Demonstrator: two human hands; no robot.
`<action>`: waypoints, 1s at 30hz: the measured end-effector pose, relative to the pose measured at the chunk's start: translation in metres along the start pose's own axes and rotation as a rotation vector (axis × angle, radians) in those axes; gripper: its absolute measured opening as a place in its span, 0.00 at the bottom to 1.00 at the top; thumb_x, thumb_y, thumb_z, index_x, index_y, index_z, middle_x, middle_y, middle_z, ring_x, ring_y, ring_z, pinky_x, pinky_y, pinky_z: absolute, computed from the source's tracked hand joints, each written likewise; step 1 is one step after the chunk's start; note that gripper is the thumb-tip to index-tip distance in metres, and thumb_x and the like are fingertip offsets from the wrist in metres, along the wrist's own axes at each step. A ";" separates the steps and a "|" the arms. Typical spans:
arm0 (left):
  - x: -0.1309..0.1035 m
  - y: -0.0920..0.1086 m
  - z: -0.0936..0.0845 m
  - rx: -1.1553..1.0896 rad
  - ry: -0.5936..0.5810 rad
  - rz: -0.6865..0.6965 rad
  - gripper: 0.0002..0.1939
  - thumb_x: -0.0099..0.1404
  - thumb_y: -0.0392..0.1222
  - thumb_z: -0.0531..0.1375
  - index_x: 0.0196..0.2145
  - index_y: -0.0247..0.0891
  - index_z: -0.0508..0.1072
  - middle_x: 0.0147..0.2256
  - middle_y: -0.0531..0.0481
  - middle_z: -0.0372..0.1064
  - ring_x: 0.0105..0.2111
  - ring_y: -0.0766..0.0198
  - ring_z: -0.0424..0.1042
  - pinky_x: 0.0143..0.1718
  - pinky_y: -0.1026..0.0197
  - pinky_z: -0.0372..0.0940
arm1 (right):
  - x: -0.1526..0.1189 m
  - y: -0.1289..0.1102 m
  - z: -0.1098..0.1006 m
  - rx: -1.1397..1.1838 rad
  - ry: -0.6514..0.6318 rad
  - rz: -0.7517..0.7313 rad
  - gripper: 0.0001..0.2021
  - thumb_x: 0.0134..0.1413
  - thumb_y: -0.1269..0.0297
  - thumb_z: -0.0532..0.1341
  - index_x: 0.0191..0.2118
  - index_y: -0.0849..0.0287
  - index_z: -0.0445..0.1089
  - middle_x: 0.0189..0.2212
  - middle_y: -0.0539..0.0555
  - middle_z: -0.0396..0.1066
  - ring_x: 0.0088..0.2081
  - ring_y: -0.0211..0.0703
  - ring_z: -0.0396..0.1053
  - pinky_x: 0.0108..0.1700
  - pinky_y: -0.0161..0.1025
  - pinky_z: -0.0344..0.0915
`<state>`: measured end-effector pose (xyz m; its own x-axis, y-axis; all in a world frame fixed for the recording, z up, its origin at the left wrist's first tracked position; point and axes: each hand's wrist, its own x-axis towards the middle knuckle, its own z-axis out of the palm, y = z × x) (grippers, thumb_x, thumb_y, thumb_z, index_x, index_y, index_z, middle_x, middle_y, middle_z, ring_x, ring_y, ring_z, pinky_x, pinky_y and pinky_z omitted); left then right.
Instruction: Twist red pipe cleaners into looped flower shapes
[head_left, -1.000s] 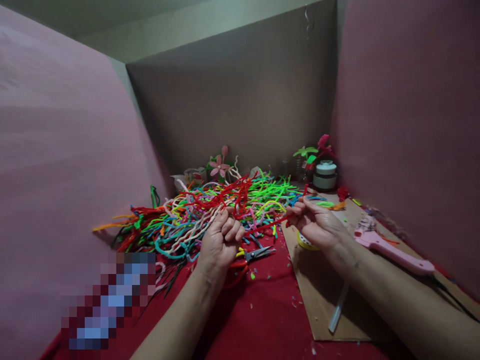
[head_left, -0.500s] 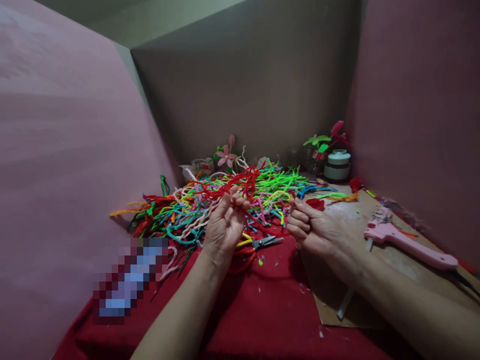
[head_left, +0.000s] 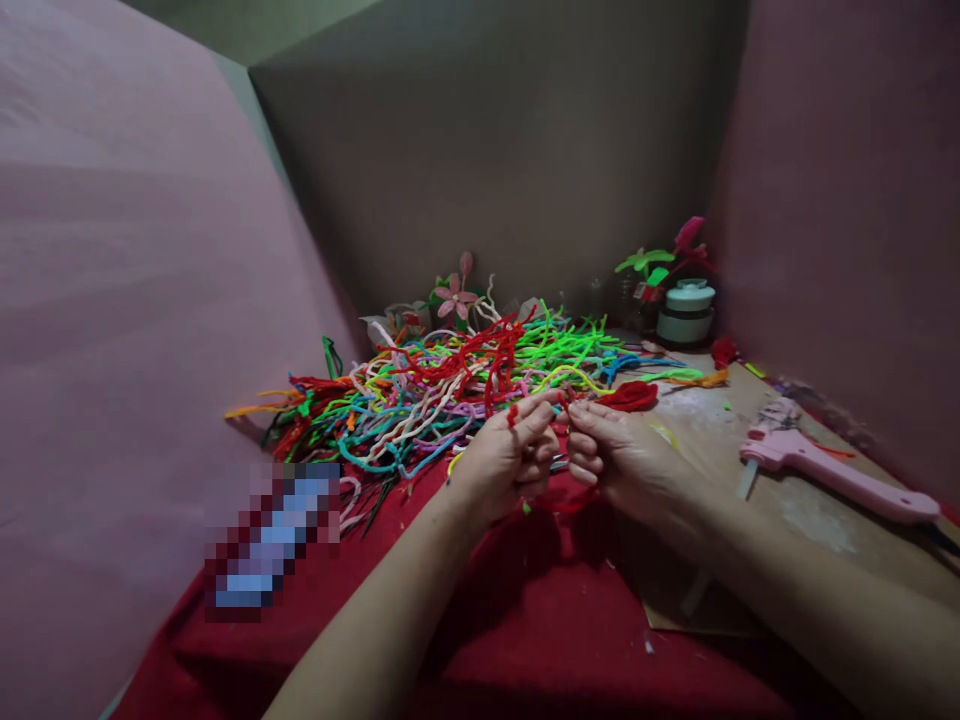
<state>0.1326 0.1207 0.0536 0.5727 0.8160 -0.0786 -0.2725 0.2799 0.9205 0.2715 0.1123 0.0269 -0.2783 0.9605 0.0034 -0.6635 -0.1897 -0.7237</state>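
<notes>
My left hand and my right hand meet over the red cloth, fingertips nearly touching. A thin red fuzzy stem passes by the fingers of my left hand, which are closed on it. The fingers of my right hand pinch the red stem near its tip; most of it is hidden by the hands. Behind them lies a big heap of coloured fuzzy stems. A red fuzzy piece rests just beyond my right hand.
On the brown board at right lies a pink glue gun. A pale green jar and fuzzy flowers stand at the back. A pixelated blue object lies at left on the red cloth.
My left hand has moved right and turned, closing the gap to my right hand. The scissors seen before are now hidden behind my left hand and forearm. The view has shifted slightly.
</notes>
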 end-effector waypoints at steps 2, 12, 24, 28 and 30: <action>0.001 -0.004 0.004 0.043 -0.006 0.008 0.16 0.58 0.48 0.58 0.42 0.37 0.67 0.15 0.62 0.46 0.11 0.79 0.39 0.12 0.73 0.37 | -0.002 0.004 0.003 -0.029 -0.020 0.017 0.10 0.45 0.62 0.64 0.34 0.59 0.65 0.13 0.41 0.51 0.14 0.27 0.43 0.16 0.27 0.44; 0.009 0.003 -0.004 -0.203 0.257 0.361 0.12 0.57 0.48 0.59 0.30 0.35 0.68 0.17 0.60 0.51 0.12 0.79 0.46 0.13 0.72 0.44 | -0.006 0.019 0.001 -0.335 -0.038 0.061 0.10 0.44 0.62 0.64 0.27 0.63 0.64 0.23 0.48 0.64 0.24 0.32 0.62 0.29 0.33 0.60; 0.012 0.007 -0.011 -0.346 0.400 0.426 0.08 0.61 0.42 0.56 0.27 0.35 0.64 0.21 0.54 0.66 0.24 0.68 0.69 0.29 0.65 0.63 | -0.016 0.020 0.008 -0.776 -0.220 0.030 0.10 0.55 0.60 0.52 0.27 0.60 0.60 0.20 0.48 0.64 0.21 0.33 0.62 0.25 0.34 0.59; 0.012 0.008 -0.014 -0.349 0.325 0.435 0.08 0.61 0.40 0.55 0.26 0.35 0.64 0.17 0.57 0.57 0.16 0.73 0.61 0.19 0.70 0.57 | -0.019 0.018 0.010 -1.012 -0.118 -0.097 0.08 0.51 0.67 0.55 0.23 0.60 0.60 0.18 0.47 0.61 0.21 0.32 0.59 0.24 0.32 0.56; 0.011 0.010 -0.014 -0.360 0.286 0.448 0.09 0.61 0.41 0.56 0.26 0.34 0.64 0.16 0.59 0.52 0.13 0.76 0.54 0.14 0.72 0.50 | -0.020 0.019 0.010 -0.876 -0.096 -0.072 0.08 0.50 0.68 0.57 0.23 0.60 0.59 0.18 0.47 0.62 0.22 0.33 0.61 0.26 0.33 0.58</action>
<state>0.1252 0.1394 0.0564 0.1277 0.9821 0.1387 -0.7085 -0.0076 0.7057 0.2573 0.0878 0.0205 -0.3398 0.9354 0.0983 0.0782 0.1322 -0.9881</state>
